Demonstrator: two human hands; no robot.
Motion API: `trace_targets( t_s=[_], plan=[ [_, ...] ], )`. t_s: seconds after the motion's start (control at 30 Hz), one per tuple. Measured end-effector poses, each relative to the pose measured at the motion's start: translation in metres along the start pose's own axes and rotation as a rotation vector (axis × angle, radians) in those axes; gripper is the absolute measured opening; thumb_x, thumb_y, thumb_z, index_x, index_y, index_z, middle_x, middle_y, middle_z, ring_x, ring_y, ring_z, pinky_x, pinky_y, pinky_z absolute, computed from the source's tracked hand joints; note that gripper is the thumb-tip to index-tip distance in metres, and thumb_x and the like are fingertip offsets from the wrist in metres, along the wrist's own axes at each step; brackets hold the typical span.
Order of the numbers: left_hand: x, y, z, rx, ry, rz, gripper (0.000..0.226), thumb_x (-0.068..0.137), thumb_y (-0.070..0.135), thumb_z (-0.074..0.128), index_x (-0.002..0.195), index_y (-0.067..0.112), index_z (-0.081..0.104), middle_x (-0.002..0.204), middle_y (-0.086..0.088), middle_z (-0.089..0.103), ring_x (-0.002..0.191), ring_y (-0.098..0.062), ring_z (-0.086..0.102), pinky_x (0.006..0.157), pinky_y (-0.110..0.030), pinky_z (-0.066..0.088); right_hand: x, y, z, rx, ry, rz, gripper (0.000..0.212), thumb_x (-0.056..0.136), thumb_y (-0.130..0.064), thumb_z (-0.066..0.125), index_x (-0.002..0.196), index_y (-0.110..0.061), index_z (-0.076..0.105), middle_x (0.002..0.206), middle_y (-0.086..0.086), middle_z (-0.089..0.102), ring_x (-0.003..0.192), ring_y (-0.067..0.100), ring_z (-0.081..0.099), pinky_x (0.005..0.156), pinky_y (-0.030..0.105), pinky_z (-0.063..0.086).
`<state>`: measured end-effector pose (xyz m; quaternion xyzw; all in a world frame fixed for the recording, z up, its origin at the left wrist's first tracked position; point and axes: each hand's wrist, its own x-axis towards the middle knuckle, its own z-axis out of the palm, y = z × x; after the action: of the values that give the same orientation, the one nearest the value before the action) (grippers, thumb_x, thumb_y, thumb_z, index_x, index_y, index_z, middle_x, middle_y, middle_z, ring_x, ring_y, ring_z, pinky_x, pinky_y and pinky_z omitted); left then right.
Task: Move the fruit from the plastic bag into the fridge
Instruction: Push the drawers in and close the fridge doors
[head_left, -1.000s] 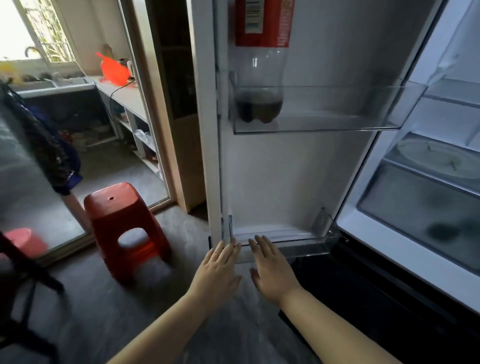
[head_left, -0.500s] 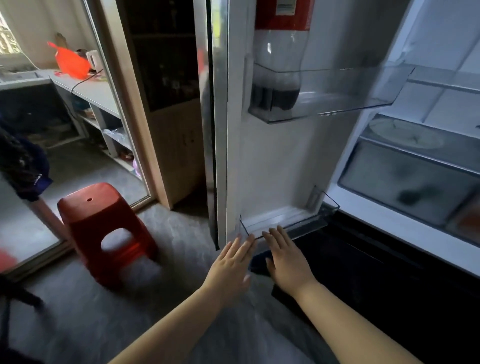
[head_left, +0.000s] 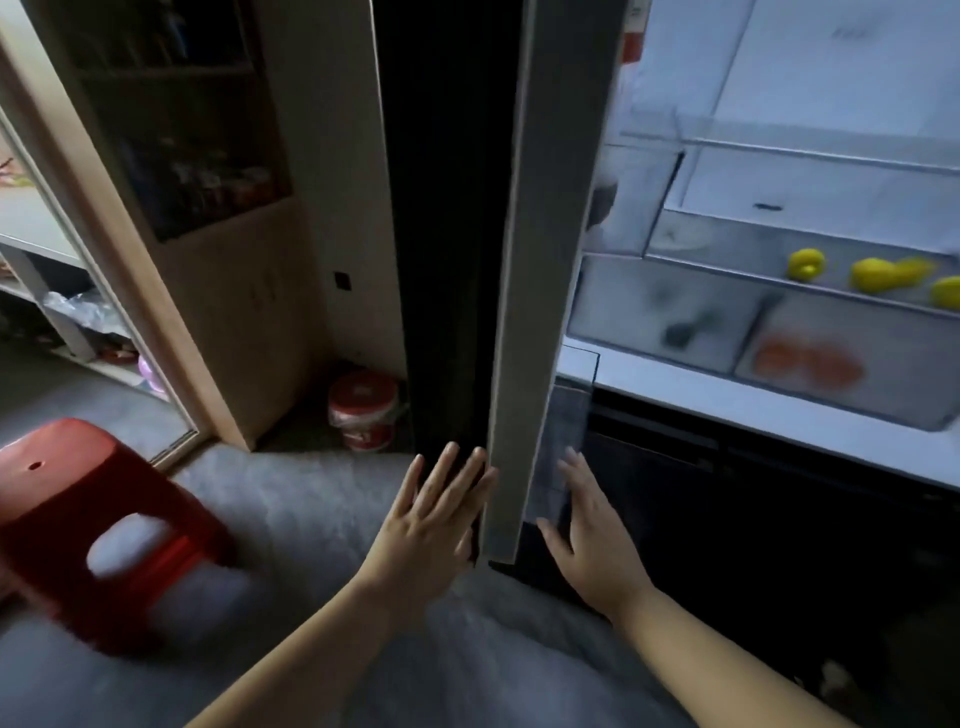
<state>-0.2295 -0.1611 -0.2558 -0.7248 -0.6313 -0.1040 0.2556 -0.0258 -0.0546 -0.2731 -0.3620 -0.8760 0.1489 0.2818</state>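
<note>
The fridge door (head_left: 530, 291) stands edge-on in the middle of the view, partly swung in. My left hand (head_left: 434, 514) lies flat with fingers spread against the door's dark outer face near its bottom. My right hand (head_left: 587, 530) is open on the inner side, beside the clear lower door bin (head_left: 563, 441). Inside the fridge, several yellow fruits (head_left: 878, 274) lie on a glass shelf. Orange fruits (head_left: 808, 364) show blurred through the front of a crisper drawer. No plastic bag is in view.
A red plastic stool (head_left: 88, 525) stands on the grey floor at lower left. A red and white bucket (head_left: 363, 410) sits in the corner by a wooden cabinet (head_left: 234, 291). The dark lower fridge compartment (head_left: 779, 519) fills the right.
The door has swung from wide open to nearly edge-on. My left hand has shifted onto its outer face. The view has turned right, showing fruit inside the fridge.
</note>
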Motion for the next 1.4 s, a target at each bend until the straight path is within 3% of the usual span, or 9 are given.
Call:
trace_targets(
  t_s=[0.13, 0.23, 0.33, 0.47, 0.67, 0.9, 1.03, 1.13, 1.4],
  plan=[
    [0.017, 0.008, -0.008, -0.024, 0.005, 0.082, 0.070, 0.085, 0.031, 0.044, 0.149, 0.016, 0.023, 0.159, -0.005, 0.002, 0.146, -0.026, 0.002, 0.112, -0.051, 0.019, -0.019, -0.011, -0.012, -0.006, 0.208, -0.015, 0.082, 0.086, -0.025, 0.060, 0.148, -0.007, 0.010, 0.156, 0.015, 0.009, 0.145, 0.028, 0.013, 0.116, 0.035, 0.021],
    [0.031, 0.020, -0.011, -0.019, 0.034, 0.124, 0.070, 0.085, 0.032, 0.043, 0.150, 0.016, 0.021, 0.159, -0.004, -0.002, 0.146, -0.026, 0.002, 0.114, -0.050, 0.016, -0.024, -0.010, -0.021, -0.011, 0.330, 0.036, 0.085, 0.088, -0.024, 0.057, 0.151, -0.017, 0.000, 0.157, 0.015, -0.004, 0.146, 0.031, 0.006, 0.117, 0.036, 0.017],
    [0.046, 0.032, -0.010, -0.018, 0.038, 0.177, 0.067, 0.088, 0.032, 0.041, 0.150, 0.015, 0.022, 0.160, -0.004, 0.000, 0.146, -0.029, 0.003, 0.114, -0.051, 0.015, -0.025, 0.001, -0.035, -0.049, 0.353, 0.113, 0.093, 0.084, -0.018, 0.065, 0.151, -0.022, 0.000, 0.156, 0.018, -0.008, 0.146, 0.029, -0.001, 0.117, 0.031, 0.013],
    [0.071, 0.057, -0.012, -0.036, 0.039, 0.256, 0.069, 0.086, 0.028, 0.045, 0.150, 0.014, 0.022, 0.159, -0.004, 0.006, 0.145, -0.030, 0.006, 0.114, -0.052, 0.015, -0.024, 0.024, -0.058, -0.158, 0.320, 0.199, 0.093, 0.083, -0.021, 0.066, 0.150, -0.007, 0.004, 0.157, 0.019, -0.005, 0.146, 0.028, -0.002, 0.116, 0.040, 0.017],
    [0.111, 0.095, -0.008, -0.075, 0.042, 0.334, 0.073, 0.083, 0.022, 0.048, 0.150, 0.012, 0.019, 0.160, -0.004, 0.003, 0.146, -0.030, 0.005, 0.114, -0.051, 0.015, -0.019, 0.056, -0.092, -0.214, 0.299, 0.240, 0.090, 0.087, -0.028, 0.062, 0.151, -0.010, 0.001, 0.159, 0.006, -0.004, 0.146, 0.016, -0.001, 0.116, 0.034, 0.021],
    [0.166, 0.110, -0.013, -0.235, 0.074, 0.247, 0.078, 0.080, 0.030, 0.046, 0.150, 0.013, 0.015, 0.159, -0.008, 0.006, 0.146, -0.026, 0.007, 0.114, -0.047, 0.016, -0.013, 0.076, -0.116, -0.281, 0.395, -0.025, 0.081, 0.090, -0.024, 0.060, 0.150, -0.012, 0.008, 0.159, 0.010, 0.003, 0.144, 0.028, 0.016, 0.115, 0.040, 0.026],
    [0.211, 0.110, -0.013, -0.245, 0.059, 0.174, 0.101, 0.076, 0.044, 0.066, 0.151, 0.015, 0.005, 0.159, -0.009, 0.000, 0.146, -0.028, 0.002, 0.116, -0.048, 0.014, 0.013, 0.097, -0.135, -0.392, 0.514, -0.118, 0.072, 0.088, -0.026, 0.060, 0.146, -0.006, 0.023, 0.158, 0.012, 0.002, 0.143, 0.035, 0.016, 0.114, 0.048, 0.024],
    [0.247, 0.111, -0.012, -0.231, 0.051, 0.142, 0.116, 0.069, 0.058, 0.069, 0.151, 0.017, -0.002, 0.159, -0.009, -0.006, 0.146, -0.030, -0.002, 0.116, -0.051, 0.016, 0.042, 0.108, -0.160, -0.434, 0.584, -0.203, 0.070, 0.088, -0.019, 0.063, 0.144, -0.004, 0.025, 0.159, 0.010, -0.001, 0.143, 0.038, 0.014, 0.114, 0.050, 0.024],
    [0.329, 0.117, -0.001, -0.186, 0.115, 0.097, 0.128, 0.058, 0.066, 0.072, 0.151, 0.017, -0.003, 0.158, -0.008, -0.004, 0.146, -0.031, 0.002, 0.113, -0.054, 0.021, 0.102, 0.167, -0.197, -0.547, 0.645, -0.216, 0.071, 0.084, -0.008, 0.063, 0.142, 0.002, 0.025, 0.158, 0.012, -0.002, 0.143, 0.041, 0.007, 0.117, 0.046, 0.015]
  ],
)
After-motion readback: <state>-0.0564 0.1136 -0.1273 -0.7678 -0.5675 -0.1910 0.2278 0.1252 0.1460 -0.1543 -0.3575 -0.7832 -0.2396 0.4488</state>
